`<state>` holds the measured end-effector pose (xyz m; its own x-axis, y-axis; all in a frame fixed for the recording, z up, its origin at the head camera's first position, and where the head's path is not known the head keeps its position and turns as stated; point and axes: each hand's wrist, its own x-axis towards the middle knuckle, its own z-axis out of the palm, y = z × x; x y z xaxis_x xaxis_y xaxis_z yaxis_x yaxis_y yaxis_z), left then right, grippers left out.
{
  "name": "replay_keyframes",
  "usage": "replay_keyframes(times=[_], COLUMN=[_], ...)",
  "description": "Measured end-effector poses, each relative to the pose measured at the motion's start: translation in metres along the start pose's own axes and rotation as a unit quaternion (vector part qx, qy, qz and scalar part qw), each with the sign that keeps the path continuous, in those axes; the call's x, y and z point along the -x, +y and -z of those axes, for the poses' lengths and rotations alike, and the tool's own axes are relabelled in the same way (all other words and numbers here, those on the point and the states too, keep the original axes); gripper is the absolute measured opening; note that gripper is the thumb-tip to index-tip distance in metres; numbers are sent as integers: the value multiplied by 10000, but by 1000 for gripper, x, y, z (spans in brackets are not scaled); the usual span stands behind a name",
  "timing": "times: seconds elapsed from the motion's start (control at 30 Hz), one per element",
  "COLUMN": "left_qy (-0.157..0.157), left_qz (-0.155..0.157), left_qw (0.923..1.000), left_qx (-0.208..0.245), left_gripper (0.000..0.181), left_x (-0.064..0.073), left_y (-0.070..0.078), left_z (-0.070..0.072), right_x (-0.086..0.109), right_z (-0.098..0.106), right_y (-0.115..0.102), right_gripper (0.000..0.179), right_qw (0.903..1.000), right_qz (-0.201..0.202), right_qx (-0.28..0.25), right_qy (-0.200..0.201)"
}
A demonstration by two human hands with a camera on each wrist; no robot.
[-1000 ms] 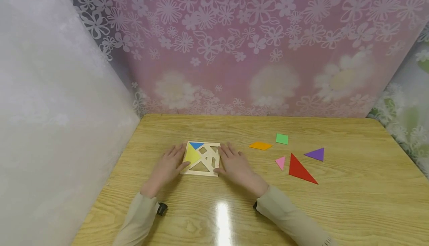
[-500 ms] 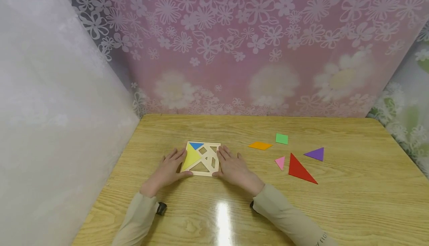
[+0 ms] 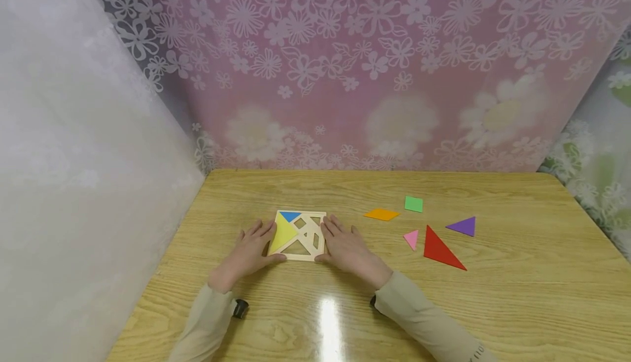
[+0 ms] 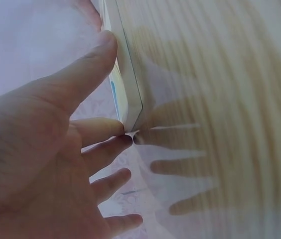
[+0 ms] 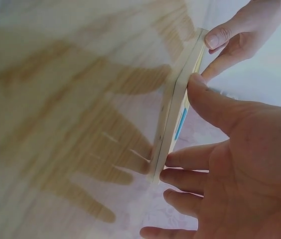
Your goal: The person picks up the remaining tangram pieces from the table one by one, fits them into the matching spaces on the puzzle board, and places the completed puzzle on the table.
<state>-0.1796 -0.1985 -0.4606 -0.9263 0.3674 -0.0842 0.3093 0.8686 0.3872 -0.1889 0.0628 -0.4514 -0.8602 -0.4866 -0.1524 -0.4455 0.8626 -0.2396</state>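
A square wooden tangram tray [image 3: 320, 258] lies flat on the table in the head view, between both hands. A yellow triangle [image 3: 282, 234] and a small blue triangle [image 3: 290, 216] sit in its left part; the other cut-outs show no pieces. My left hand [image 3: 250, 252] touches the tray's left side with extended fingers, its thumb [image 4: 88, 69] at the near edge. On the opposite side, my right hand [image 3: 351, 248] rests its fingertips along the right edge. Its thumb [image 5: 212, 102] touches the near right corner.
To the right lie loose tangram pieces: an orange parallelogram [image 3: 382, 214], a green square [image 3: 413, 204], a pink triangle [image 3: 411, 239], a purple triangle [image 3: 462, 227] and a large red triangle [image 3: 442, 250]. A flowered pink curtain [image 3: 315, 66] hangs behind the wooden table [image 3: 532, 296].
My left thumb has come off the yellow triangle's side and down to the tray's near edge. The right fingers have shifted slightly along the right edge. The loose pieces stay put.
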Motion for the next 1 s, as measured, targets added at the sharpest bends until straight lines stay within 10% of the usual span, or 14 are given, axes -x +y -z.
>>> replay_keyframes(times=[1.0], left_qy=[57], left_qz=[-102], left_qw=[9999], left_qx=[-24], left_gripper=[83], left_x=[1], left_y=[14], left_z=[-5], right_x=[18], right_z=[5], right_y=[13], right_gripper=[82], right_qw=[9994], right_qz=[179], right_qx=[-259], right_qy=[159])
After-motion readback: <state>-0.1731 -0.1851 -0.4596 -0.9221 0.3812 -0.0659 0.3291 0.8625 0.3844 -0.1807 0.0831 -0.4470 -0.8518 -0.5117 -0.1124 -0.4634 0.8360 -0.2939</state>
